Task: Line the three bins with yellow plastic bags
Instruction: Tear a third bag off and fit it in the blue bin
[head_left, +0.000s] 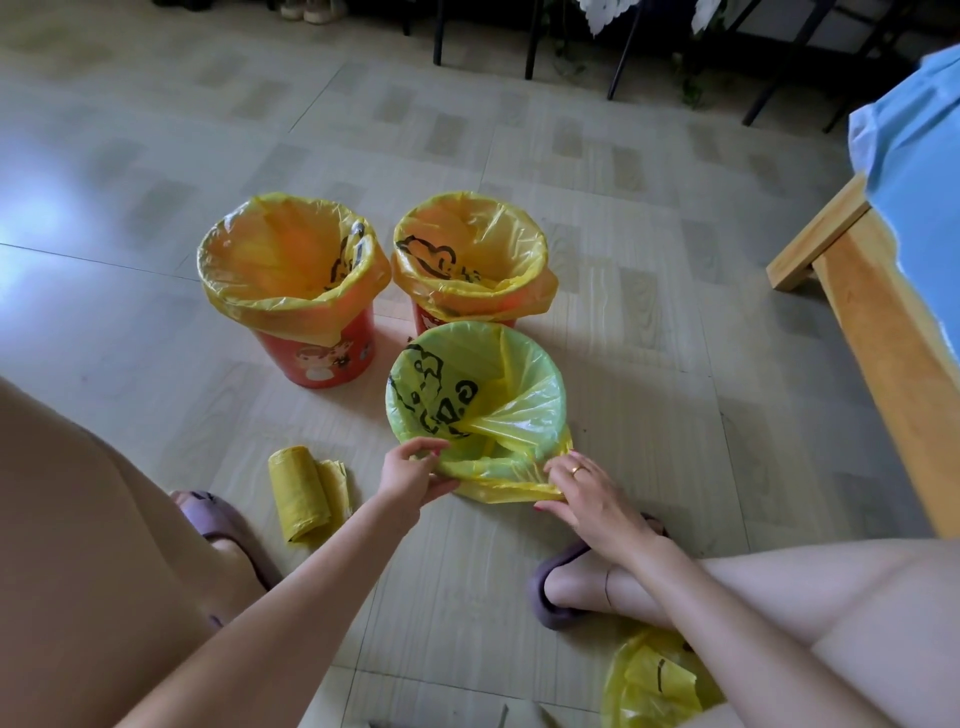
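Observation:
Three small bins stand on the tiled floor. The left orange bin (317, 358) and the back orange bin (431, 318) each carry a yellow bag folded over the rim. The nearest bin looks green through its yellow bag (514, 410), printed with black marks. My left hand (415, 473) pinches that bag's edge at the near left of the rim. My right hand (587, 488), wearing a ring, grips the folded-over edge at the near right. A roll of yellow bags (304, 493) lies on the floor to the left of my left hand.
My feet in purple slippers (561, 587) rest on either side, close to the nearest bin. A crumpled yellow bag (654, 680) lies by my right leg. A wooden bed frame (872, 322) with blue bedding stands at the right. Dark chair legs (530, 41) line the far edge.

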